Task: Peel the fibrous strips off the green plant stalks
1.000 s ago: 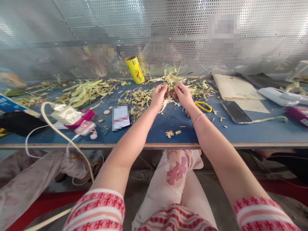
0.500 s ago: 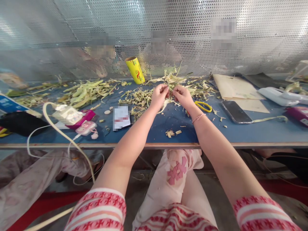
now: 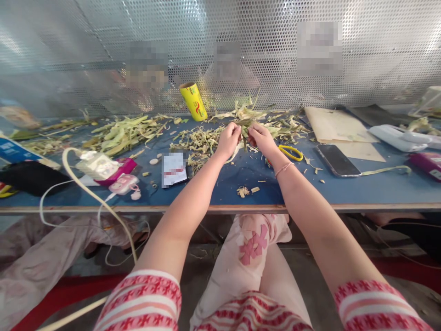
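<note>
The left hand (image 3: 228,139) and the right hand (image 3: 261,138) had their grip pinched on a green plant piece (image 3: 245,137), seemingly not yet finished, above the worktop (image 3: 229,188), where many loose plant strips (image 3: 198,137) already lay in heaps

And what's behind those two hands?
Behind the left hand and right hand, pale plant strips lie on the blue table, with a holed metal screen beyond. Whatever the hands cover can't be seen.
</note>
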Action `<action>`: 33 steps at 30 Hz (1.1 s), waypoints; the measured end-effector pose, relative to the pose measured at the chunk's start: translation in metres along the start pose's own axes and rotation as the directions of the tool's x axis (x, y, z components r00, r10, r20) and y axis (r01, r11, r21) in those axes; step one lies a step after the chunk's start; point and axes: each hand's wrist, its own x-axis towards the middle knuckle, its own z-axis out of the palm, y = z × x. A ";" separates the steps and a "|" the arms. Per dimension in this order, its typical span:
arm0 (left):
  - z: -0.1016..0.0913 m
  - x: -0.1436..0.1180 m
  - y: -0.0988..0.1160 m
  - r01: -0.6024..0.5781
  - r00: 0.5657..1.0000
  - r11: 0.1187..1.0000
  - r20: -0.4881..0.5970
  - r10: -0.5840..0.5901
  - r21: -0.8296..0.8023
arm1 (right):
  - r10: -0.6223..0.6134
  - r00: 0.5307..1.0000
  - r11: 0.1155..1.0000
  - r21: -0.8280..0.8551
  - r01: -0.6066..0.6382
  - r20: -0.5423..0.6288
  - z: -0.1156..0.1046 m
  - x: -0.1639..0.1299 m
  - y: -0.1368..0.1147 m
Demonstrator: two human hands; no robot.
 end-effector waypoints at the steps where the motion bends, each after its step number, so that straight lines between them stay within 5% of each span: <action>1: 0.000 -0.001 -0.001 -0.011 1.000 1.000 0.008 0.011 0.017 | 0.008 1.000 1.000 0.011 -0.008 -0.009 0.000 0.000 -0.001; 10: 0.004 -0.005 -0.002 -0.072 0.985 0.995 0.153 0.081 -0.065 | 0.011 0.998 0.997 0.079 -0.005 -0.067 -0.002 0.001 0.003; 22: 0.003 -0.009 0.004 -0.228 0.969 0.969 0.121 0.215 0.099 | 0.189 0.979 0.960 0.224 -0.168 -0.077 0.001 0.000 -0.004; 27: 0.004 -0.005 -0.001 -0.160 0.987 0.986 0.031 0.159 0.039 | 0.197 0.979 0.958 0.224 -0.181 -0.052 0.000 -0.001 -0.007; 33: 0.005 0.006 -0.015 0.106 0.994 0.969 0.024 -0.104 -0.225 | 0.021 1.000 0.999 0.030 -0.021 -0.003 0.003 -0.003 -0.007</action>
